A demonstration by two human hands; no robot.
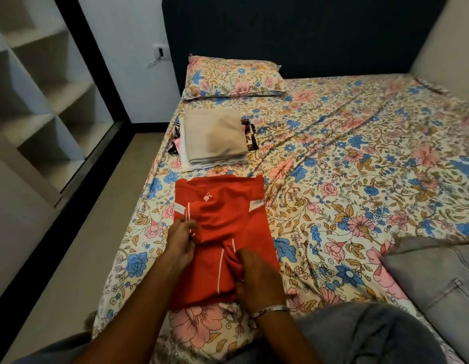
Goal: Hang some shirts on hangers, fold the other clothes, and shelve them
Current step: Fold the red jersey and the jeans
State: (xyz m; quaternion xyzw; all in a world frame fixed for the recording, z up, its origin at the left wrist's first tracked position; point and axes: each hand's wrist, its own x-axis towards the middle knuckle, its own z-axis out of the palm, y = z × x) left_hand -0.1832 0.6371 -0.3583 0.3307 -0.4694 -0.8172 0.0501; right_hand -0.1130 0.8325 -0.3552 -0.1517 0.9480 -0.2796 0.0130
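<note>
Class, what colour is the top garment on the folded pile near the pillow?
Beige, on the folded pile, seen in the head view.

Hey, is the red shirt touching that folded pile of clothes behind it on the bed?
Apart. The head view shows a strip of floral bedsheet between the red shirt and the folded pile.

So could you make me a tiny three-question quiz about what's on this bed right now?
1. True or false: the red garment lies on the floor.
2. What tops the folded pile behind it? A) beige cloth B) green towel C) black jacket
3. Fill in: the bracelet is on the ____ wrist.

Key: 1 false, it lies on the bed, with the left hand and right hand gripping it. 2 A. 3 right.
</note>
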